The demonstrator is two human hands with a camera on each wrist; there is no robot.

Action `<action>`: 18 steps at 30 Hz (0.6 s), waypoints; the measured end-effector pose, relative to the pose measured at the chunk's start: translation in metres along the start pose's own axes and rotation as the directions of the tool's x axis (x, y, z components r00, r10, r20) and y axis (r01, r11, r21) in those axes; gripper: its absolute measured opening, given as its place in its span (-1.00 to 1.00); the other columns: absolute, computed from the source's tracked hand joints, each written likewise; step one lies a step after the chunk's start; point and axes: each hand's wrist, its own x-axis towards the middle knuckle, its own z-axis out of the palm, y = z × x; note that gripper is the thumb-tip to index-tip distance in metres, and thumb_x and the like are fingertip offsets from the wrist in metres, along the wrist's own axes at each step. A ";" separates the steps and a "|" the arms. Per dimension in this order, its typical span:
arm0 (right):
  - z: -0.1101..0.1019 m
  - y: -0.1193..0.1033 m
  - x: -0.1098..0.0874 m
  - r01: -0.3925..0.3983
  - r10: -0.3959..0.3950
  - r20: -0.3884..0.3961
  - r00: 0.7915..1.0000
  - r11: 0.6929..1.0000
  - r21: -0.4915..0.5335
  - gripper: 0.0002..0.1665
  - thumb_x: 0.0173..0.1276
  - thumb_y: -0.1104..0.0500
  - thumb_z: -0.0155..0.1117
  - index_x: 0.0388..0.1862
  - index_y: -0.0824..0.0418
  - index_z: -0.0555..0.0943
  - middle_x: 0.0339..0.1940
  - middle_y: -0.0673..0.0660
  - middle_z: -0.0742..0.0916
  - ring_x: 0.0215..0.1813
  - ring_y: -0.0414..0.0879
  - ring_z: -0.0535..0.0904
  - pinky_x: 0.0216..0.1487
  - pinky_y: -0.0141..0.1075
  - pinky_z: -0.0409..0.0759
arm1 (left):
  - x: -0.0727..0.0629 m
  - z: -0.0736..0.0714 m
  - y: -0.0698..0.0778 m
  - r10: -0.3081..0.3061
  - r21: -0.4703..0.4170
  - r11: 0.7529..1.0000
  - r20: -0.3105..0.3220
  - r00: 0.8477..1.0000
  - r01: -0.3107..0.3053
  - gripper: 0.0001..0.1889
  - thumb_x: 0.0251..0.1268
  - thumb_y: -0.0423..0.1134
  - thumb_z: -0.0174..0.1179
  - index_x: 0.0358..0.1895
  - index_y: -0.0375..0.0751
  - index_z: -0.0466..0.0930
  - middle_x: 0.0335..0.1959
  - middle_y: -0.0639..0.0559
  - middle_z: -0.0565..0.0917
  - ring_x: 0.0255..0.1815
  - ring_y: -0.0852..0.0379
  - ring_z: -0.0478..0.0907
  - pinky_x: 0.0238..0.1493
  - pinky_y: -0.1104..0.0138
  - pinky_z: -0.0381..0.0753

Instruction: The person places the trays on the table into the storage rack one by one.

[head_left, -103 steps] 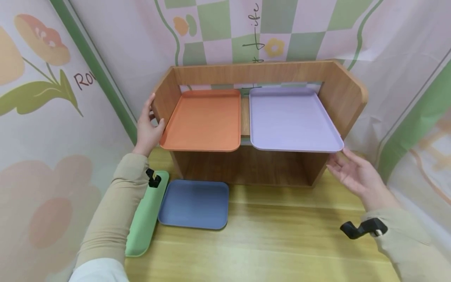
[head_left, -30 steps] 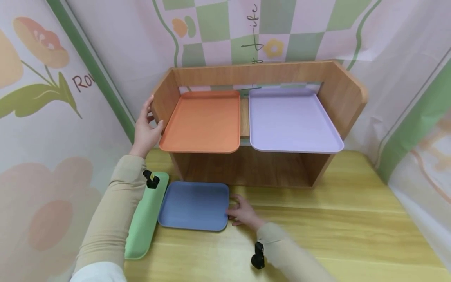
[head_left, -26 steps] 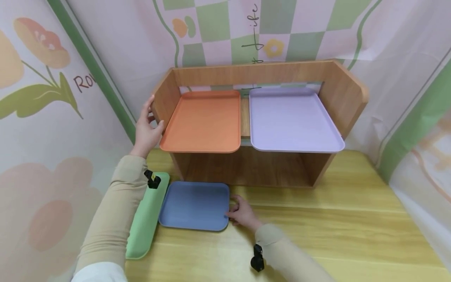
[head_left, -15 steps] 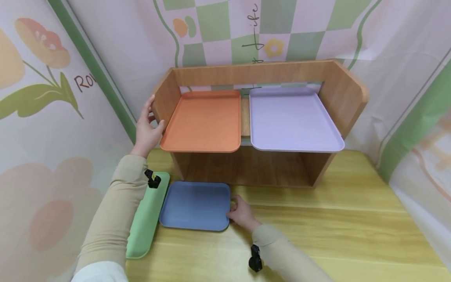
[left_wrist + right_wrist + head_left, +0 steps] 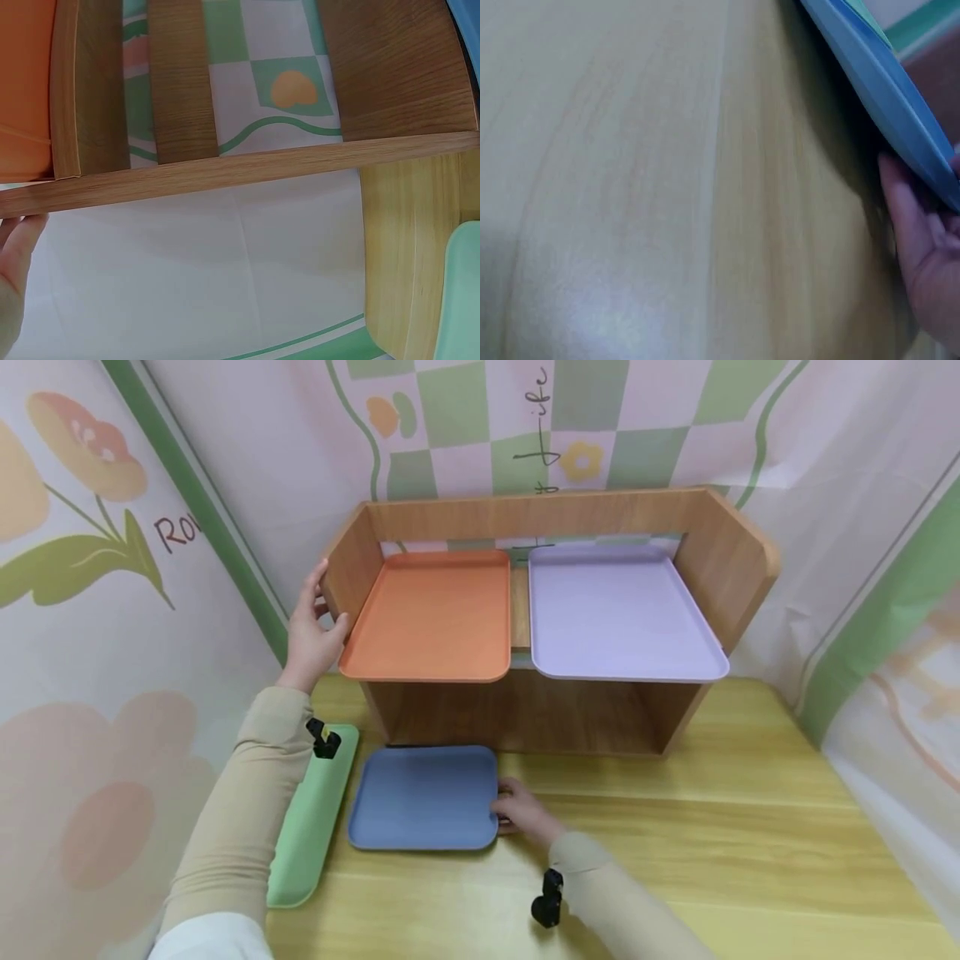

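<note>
A blue tray [image 5: 423,797] is slightly raised off the table in front of the wooden shelf [image 5: 540,514]. My right hand [image 5: 525,812] pinches its right edge, thumb over the rim and fingers beneath, as the right wrist view [image 5: 930,255] shows. On the shelf's outer left side, my left hand [image 5: 311,639] rests with extended fingers against the panel. Only part of that hand [image 5: 13,270] enters the left wrist view. An orange tray [image 5: 431,618] and a lilac tray [image 5: 622,614] lie side by side on the upper shelf, overhanging its front.
A long green tray [image 5: 315,814] lies on the wooden table [image 5: 675,860] left of the blue tray, partly hidden by my left sleeve. Below the orange and lilac trays is the shelf's lower compartment [image 5: 525,714]. Patterned cloth [image 5: 465,435] hangs behind and at both sides.
My right hand has left the lilac tray's corner and taken hold of the blue tray's right edge. The blue tray has shifted slightly right and lifted. My left hand has stayed put.
</note>
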 end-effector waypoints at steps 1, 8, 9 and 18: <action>-0.002 0.002 0.000 -0.005 0.004 0.019 1.000 0.999 0.040 -0.26 0.15 0.38 0.04 0.33 0.47 0.11 -0.25 0.22 0.57 -0.35 -0.09 0.54 -0.33 -0.24 0.63 | 0.000 0.000 0.000 0.002 0.000 1.000 0.000 1.000 -0.002 -0.20 0.29 -0.43 0.05 0.46 0.38 -0.02 0.29 -0.18 0.31 0.15 -0.17 0.45 -0.21 0.03 0.67; -0.015 0.011 0.003 -0.028 0.012 0.124 0.992 0.991 0.132 -0.24 0.29 0.33 0.12 0.39 0.36 0.01 -0.07 0.36 0.61 -0.28 -0.09 0.63 -0.25 -0.21 0.69 | 0.000 -0.001 -0.002 0.006 0.010 1.000 0.000 1.000 -0.006 -0.20 0.29 -0.42 0.05 0.47 0.38 -0.03 0.29 -0.18 0.31 0.15 -0.17 0.45 -0.22 0.06 0.68; -0.015 0.010 0.002 -0.029 0.012 0.134 0.991 0.991 0.128 -0.20 0.31 0.32 0.13 0.41 0.35 -0.03 -0.01 0.40 0.60 -0.27 -0.09 0.64 -0.24 -0.19 0.69 | 0.000 -0.001 -0.002 0.006 0.008 1.000 0.000 1.000 -0.006 -0.20 0.29 -0.42 0.05 0.47 0.38 -0.03 0.29 -0.19 0.31 0.15 -0.17 0.44 -0.22 0.06 0.68; -0.023 0.004 -0.008 -0.042 0.020 0.157 0.987 0.989 0.143 -0.09 0.34 0.22 0.19 0.48 0.31 -0.12 0.23 0.50 0.44 -0.21 -0.09 0.64 -0.19 -0.14 0.69 | -0.001 0.000 -0.002 0.014 -0.006 1.000 -0.002 1.000 -0.014 -0.21 0.29 -0.43 0.04 0.47 0.34 -0.02 0.29 -0.18 0.31 0.14 -0.17 0.44 -0.21 0.08 0.68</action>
